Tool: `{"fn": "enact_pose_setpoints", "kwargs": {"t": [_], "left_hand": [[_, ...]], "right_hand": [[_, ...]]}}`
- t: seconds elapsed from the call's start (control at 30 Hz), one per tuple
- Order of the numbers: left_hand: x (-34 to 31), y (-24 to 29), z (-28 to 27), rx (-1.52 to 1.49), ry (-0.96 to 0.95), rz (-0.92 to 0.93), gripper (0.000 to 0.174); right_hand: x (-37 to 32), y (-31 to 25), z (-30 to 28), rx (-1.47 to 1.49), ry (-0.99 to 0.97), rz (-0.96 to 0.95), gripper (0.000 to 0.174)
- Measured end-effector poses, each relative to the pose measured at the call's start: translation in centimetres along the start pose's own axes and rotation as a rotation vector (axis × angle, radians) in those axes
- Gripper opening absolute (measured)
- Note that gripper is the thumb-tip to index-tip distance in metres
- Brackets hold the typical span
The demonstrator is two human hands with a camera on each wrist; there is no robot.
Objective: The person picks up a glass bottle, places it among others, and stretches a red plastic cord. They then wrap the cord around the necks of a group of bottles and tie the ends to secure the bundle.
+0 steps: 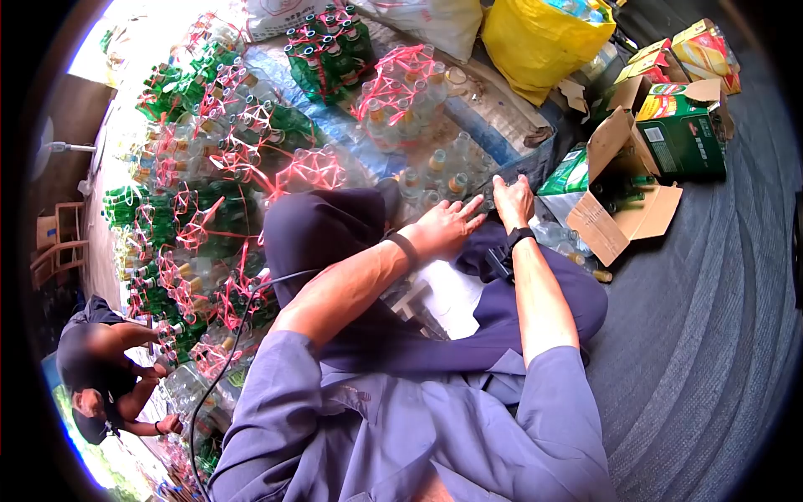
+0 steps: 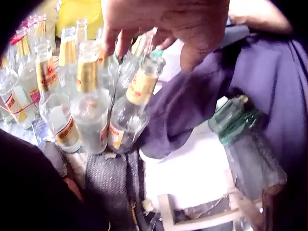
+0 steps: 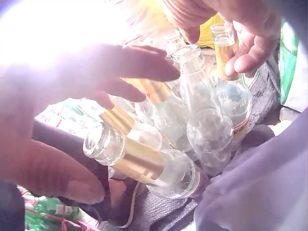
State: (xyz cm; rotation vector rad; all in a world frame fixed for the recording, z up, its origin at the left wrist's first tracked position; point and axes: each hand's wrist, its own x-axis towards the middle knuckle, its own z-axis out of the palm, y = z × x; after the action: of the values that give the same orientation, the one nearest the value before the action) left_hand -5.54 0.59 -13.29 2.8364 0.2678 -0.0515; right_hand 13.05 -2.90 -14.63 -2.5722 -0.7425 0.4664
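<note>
Clear glass bottles (image 1: 437, 163) with gold neck labels stand in a cluster in front of my crossed legs. My left hand (image 1: 442, 229) reaches over the near bottles with its fingers spread. In the right wrist view it hovers around a leaning gold-necked bottle (image 3: 139, 161), thumb on one side and fingers on the other. My right hand (image 1: 513, 202) is at the cluster's right side. Its fingers pinch the neck of another clear bottle (image 3: 224, 57). An unlabelled clear bottle (image 3: 204, 110) stands between the two hands.
Green and clear bottles tied with pink twine (image 1: 238, 142) fill the left side. An open carton (image 1: 623, 201) holding bottles lies to the right, near a green box (image 1: 682, 138). A yellow bag (image 1: 544, 46) stands behind. Another person (image 1: 104, 368) crouches at the lower left.
</note>
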Motion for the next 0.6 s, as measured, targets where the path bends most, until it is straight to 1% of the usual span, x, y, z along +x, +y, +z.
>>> {"fn": "enact_pose_setpoints", "kwargs": {"t": [0.03, 0.07, 0.13, 0.17, 0.23, 0.27, 0.3, 0.33, 0.37, 0.4, 0.43, 0.5, 0.57, 0.6], "left_hand": [[-0.1, 0.0, 0.0, 0.013, 0.046, 0.009, 0.053], [0.1, -0.1, -1.1, 0.015, 0.044, 0.005, 0.053], [0.7, -0.2, -5.3, -0.119, -0.459, -0.044, 0.04], [0.4, -0.3, -6.6, -0.119, -0.465, -0.055, 0.04], [-0.5, -0.4, -9.4, -0.263, -0.168, -0.1, 0.033], [-1.1, -0.3, -12.1, -0.346, -0.081, -0.104, 0.035], [-1.7, -0.6, -13.2, -0.359, 0.024, -0.106, 0.036], [-3.0, -0.7, -15.5, -0.456, 0.126, -0.118, 0.04], [-4.8, -0.8, -17.7, -0.491, 0.271, -0.091, 0.042], [-6.6, -1.3, -19.5, -0.519, 0.363, -0.083, 0.042], [-8.9, -1.1, -21.6, -0.548, 0.464, -0.159, 0.039], [-13.9, -1.4, -23.9, -0.579, 0.617, -0.321, 0.036], [-19.7, -2.4, -24.0, -0.644, 0.72, -0.546, 0.031], [-22.5, -2.6, -23.3, -0.714, 0.779, -0.685, 0.028]], "right_hand": [[-0.1, -0.2, -0.1, -0.011, -0.006, 0.018, 0.065], [0.0, 0.0, 0.1, -0.019, 0.013, 0.019, 0.067], [-0.1, -0.2, -0.1, -0.032, 0.038, 0.03, 0.069], [-0.3, -0.4, -0.3, -0.037, 0.048, 0.04, 0.069], [-0.6, -0.9, -1.2, -0.059, 0.006, 0.081, 0.07], [-0.5, -0.8, -1.2, -0.065, 0.004, 0.085, 0.072], [-0.3, -0.5, -1.1, -0.071, 0.001, 0.088, 0.073], [-0.1, 0.1, -0.7, -0.057, 0.022, 0.092, 0.076], [-0.3, -0.1, -0.8, -0.062, 0.03, 0.126, 0.078], [0.2, 0.7, -0.2, -0.045, 0.049, 0.109, 0.078], [0.8, 1.4, 0.4, -0.024, 0.064, 0.09, 0.078], [0.8, 1.2, 0.0, -0.001, 0.026, 0.09, 0.088], [0.4, 0.5, -0.5, -0.005, 0.043, 0.068, 0.086], [0.8, 1.1, 0.1, -0.014, 0.075, 0.012, 0.082]]}}
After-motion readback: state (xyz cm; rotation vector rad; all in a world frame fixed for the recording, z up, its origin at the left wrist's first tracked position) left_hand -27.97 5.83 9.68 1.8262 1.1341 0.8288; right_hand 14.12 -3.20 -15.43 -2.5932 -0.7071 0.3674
